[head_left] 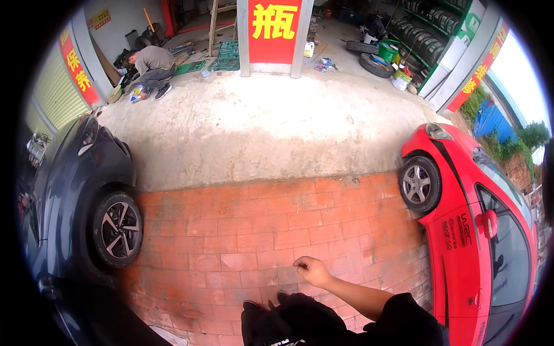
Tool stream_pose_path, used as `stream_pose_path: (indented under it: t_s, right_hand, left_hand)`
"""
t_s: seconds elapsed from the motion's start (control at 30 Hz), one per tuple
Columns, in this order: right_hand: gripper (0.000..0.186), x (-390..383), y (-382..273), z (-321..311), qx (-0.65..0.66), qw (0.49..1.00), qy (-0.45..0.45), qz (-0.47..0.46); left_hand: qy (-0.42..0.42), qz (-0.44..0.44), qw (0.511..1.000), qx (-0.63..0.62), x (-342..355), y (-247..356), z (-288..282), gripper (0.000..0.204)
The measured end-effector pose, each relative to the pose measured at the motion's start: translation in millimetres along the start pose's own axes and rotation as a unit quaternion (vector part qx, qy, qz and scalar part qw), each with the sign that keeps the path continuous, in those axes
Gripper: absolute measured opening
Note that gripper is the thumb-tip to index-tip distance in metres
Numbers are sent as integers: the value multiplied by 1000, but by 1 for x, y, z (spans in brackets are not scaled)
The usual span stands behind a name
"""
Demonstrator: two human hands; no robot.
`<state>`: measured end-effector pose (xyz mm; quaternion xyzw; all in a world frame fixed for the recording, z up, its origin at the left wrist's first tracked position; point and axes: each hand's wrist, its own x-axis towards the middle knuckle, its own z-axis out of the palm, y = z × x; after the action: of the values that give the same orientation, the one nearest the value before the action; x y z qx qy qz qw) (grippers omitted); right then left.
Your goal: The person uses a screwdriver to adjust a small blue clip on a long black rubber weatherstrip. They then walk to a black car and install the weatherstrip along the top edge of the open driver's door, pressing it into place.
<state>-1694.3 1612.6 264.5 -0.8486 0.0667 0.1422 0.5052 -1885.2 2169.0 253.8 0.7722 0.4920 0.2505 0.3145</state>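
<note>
My right hand (312, 271) hangs in front of my body, above the red brick paving (248, 243). Its fingers are curled in and pressed together, and I cannot make out whether anything small is between them. It touches nothing around it. The bare right forearm (359, 296) comes in from a black sleeve at the lower right. My left hand is out of the picture. My dark shoes (250, 304) show just below the hand.
A dark car (81, 190) stands at left, a red car (461, 230) at right. Beyond the concrete apron (259, 127), a person (152, 68) crouches by an open workshop. Green tool cases (226, 56), a loose tyre (375, 66) and a tyre rack (427, 34) are farther back.
</note>
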Motion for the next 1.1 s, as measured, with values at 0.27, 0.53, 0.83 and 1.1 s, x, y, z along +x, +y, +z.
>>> stream_pose_path:
  t_s: [0.27,0.53,0.83,1.1]
  right_hand:
    - [21,224,10,-78,-60,990,-33,-121]
    - [26,388,65,-345,-71,987,60,131]
    - [30,637,309,-611,81,870,243,420]
    - [24,1125,216,-985,-2,976,177,130]
  left_hand:
    - [-461,-266,830,165,-67,70,302,20]
    - [-527,-188,825,78,-37,368,640,19]
    - [-599,112,792,-21,-192,879,1039,26]
    - [-695,-82,531,477,-310,898,1118,33]
